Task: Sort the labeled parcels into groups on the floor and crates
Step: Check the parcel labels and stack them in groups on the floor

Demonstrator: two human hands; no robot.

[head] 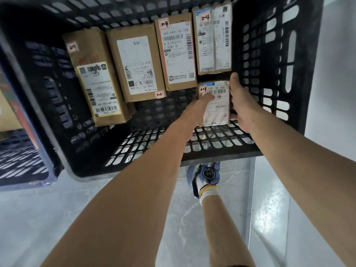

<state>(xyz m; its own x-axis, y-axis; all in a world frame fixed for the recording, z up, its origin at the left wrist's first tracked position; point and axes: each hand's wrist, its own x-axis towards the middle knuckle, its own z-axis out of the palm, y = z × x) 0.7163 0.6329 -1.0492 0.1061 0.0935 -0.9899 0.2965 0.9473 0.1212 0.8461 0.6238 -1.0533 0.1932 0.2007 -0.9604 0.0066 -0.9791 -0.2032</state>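
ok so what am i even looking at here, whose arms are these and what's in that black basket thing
There is no machine here. A person wears one camera on the head, so you look down along their own two arms. The black crate holds labelled parcels lying flat. A row of four parcels lies at the far side. Nearer lies the small parcel tagged 1-3. The left hand touches its face and the right hand grips its right edge. Below the crate is the person's shoe on the grey floor.
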